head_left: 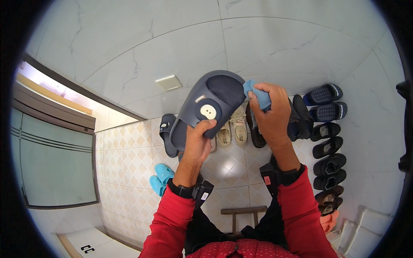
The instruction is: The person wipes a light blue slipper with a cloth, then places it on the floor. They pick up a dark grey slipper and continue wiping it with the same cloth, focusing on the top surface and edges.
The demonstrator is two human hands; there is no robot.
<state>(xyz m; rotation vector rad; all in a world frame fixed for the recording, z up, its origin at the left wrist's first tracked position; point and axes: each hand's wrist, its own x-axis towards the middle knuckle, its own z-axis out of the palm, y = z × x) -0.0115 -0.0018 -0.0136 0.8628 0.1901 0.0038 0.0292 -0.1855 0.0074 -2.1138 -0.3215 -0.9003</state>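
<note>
A dark grey-blue slide slipper [191,114] with a round black and cream badge on its strap is raised in front of me, tilted, its toe up and to the right. My left hand [195,142] grips it at the strap's lower edge, thumb on top; the other fingers are hidden beneath. In my right hand [273,112] is a bunched light blue cloth [259,95], pinched between thumb and fingers. The cloth lies close against the slipper's toe edge; whether it touches I cannot tell.
A matching dark slipper [168,134] and turquoise clogs [162,174] are on the tiled floor to the left. Cream sneakers [238,124] stand by the wall. Several dark shoes [329,165] line the right wall, near a white pipe rack [365,228]. A wooden stool [243,210] is below me.
</note>
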